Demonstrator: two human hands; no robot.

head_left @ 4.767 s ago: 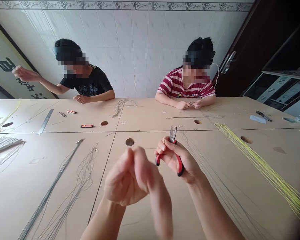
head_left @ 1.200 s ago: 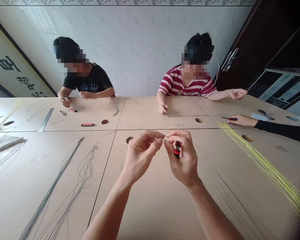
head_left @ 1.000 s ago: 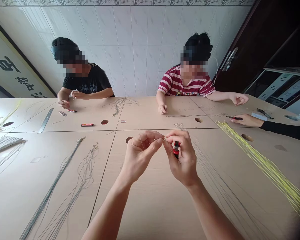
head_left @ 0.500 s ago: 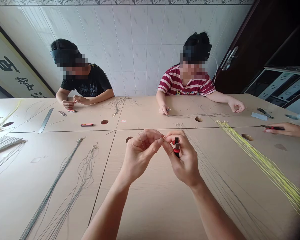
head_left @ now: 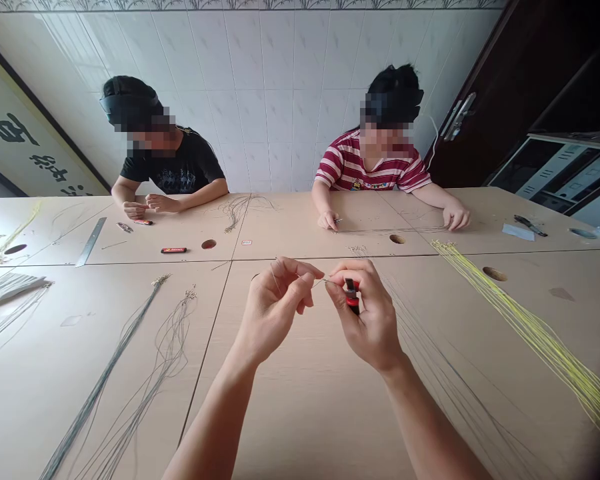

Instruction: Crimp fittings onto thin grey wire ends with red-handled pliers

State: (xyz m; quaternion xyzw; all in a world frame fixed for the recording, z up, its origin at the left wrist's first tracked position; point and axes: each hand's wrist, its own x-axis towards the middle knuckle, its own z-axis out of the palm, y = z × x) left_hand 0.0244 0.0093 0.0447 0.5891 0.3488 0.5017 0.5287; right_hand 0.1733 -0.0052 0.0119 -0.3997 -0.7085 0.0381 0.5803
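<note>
Over the middle of the table, my left hand pinches a thin cord between thumb and forefinger. A loop of the same cord stands up behind its fingers. My right hand pinches the other side of the cord, its fingertips a short gap from the left ones. Red-handled pliers are tucked in the right hand, jaws up and handles mostly hidden by the palm. What sits at the cord's end under the right fingertips is too small to make out.
Grey-green cords and looser grey cords lie left. Thin grey strands and yellow cords lie right. Two people sit opposite, hands on the table. A steel ruler, a red-black knife and round holes lie beyond.
My left hand has drawn slightly left, opening a gap from my right fingertips. Another person's hand with a tool has left the right edge. The striped-shirt person's hand has moved inward onto the strands.
</note>
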